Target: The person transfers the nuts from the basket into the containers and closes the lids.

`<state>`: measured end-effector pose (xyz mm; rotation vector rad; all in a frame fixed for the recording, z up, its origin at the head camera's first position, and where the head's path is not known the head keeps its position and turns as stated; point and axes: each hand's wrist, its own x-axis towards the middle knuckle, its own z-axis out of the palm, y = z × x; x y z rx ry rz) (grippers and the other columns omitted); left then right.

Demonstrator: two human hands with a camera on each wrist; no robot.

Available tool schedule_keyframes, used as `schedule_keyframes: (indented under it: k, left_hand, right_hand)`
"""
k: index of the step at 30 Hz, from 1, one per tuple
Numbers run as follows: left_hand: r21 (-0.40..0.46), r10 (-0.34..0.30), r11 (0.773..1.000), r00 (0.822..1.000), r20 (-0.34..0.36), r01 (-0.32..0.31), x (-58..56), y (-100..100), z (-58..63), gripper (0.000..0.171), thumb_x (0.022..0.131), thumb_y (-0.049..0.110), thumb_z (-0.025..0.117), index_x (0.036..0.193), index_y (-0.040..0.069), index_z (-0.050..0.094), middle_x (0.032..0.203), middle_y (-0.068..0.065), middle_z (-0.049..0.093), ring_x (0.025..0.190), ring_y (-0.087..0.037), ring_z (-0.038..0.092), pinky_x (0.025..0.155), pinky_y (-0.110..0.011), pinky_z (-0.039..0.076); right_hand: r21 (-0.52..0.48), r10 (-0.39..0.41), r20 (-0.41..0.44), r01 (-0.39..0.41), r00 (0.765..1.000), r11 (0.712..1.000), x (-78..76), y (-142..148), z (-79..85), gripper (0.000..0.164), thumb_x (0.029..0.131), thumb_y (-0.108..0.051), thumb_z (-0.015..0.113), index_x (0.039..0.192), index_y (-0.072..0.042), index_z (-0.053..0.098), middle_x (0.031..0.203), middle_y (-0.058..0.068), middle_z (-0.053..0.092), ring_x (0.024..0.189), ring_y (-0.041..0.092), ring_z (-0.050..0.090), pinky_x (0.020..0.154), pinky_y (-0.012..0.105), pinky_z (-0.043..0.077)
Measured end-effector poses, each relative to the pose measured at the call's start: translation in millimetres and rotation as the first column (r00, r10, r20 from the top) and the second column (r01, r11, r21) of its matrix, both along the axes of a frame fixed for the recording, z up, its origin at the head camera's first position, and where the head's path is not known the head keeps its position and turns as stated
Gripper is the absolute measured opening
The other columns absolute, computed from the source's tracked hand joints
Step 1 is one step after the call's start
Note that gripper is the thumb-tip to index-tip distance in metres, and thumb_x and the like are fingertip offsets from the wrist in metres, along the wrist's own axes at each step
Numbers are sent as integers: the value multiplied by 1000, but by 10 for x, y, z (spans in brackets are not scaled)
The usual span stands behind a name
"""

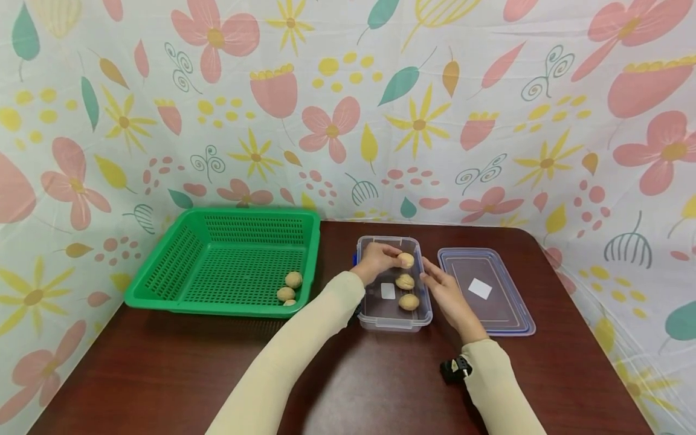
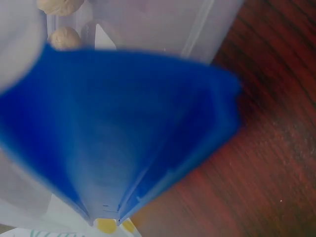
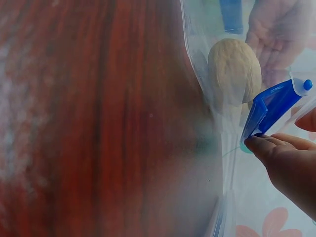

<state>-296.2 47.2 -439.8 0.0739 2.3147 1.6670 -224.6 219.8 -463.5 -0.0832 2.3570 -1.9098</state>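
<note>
My left hand [image 1: 377, 261] reaches into a clear plastic container [image 1: 370, 315] and pinches a walnut [image 1: 405, 260] near its far end. Two more walnuts, a middle one [image 1: 405, 281] and a near one [image 1: 409, 302], lie in a row along the container's right side. Outside that side is my right hand [image 1: 447, 298], its fingers fairly straight. In the right wrist view those fingers [image 3: 276, 148] touch a blue latch [image 3: 276, 106] that sticks out from the wall. Another blue latch [image 2: 133, 123] fills much of the left wrist view and hides the left fingers.
A green basket [image 1: 223, 307] stands at the left, with several walnuts, one of them a round walnut [image 1: 293, 279], in its near right corner. Right of the container a clear lid with blue edging [image 1: 497, 296] lies on the brown table [image 1: 375, 380]. Patterned cloth [image 1: 348, 109] hangs behind.
</note>
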Motion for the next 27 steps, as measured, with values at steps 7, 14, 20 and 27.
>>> schedule_keyframes:
  k: [7, 14, 20, 27]
  left_hand:
    - [-6, -8, 1000, 1000, 9, 8, -31, -26, 47, 24, 88, 13, 72, 111, 6, 72, 113, -5, 66, 104, -23, 62, 89, -36, 52]
    - [86, -10, 996, 1000, -4, 11, -126, -57, 211, 24, 89, 7, 69, 112, 0, 70, 108, -10, 68, 103, -27, 64, 90, -40, 52]
    - [75, -42, 996, 998, -54, 46, -166, -107, 499, 19, 90, 12, 70, 107, 7, 73, 111, -6, 68, 103, -27, 65, 84, -31, 54]
    - [90, -159, 982, 983, -89, 167, -177, -246, 871, 26, 92, 13, 67, 117, 4, 68, 118, -10, 65, 108, -24, 63, 89, -28, 52]
  right_hand:
    - [-4, -5, -3, 5, 1000, 1000, -3, -12, 20, 51, 104, -11, 40, 151, 1, 24, 156, 18, 22, 144, 33, 19, 116, 46, 16]
    - [-10, -7, -9, 7, 1000, 1000, -9, -8, 20, 51, 104, -10, 40, 151, 2, 24, 156, 19, 22, 144, 33, 17, 117, 46, 15]
    - [-9, -3, -14, 3, 1000, 1000, -5, -8, 20, 51, 104, -10, 40, 151, 2, 24, 156, 20, 21, 145, 32, 15, 117, 45, 14]
    - [-13, 1, -18, -1, 1000, 1000, 1, -10, 5, 52, 104, -11, 41, 151, 2, 23, 156, 20, 20, 145, 33, 15, 117, 46, 14]
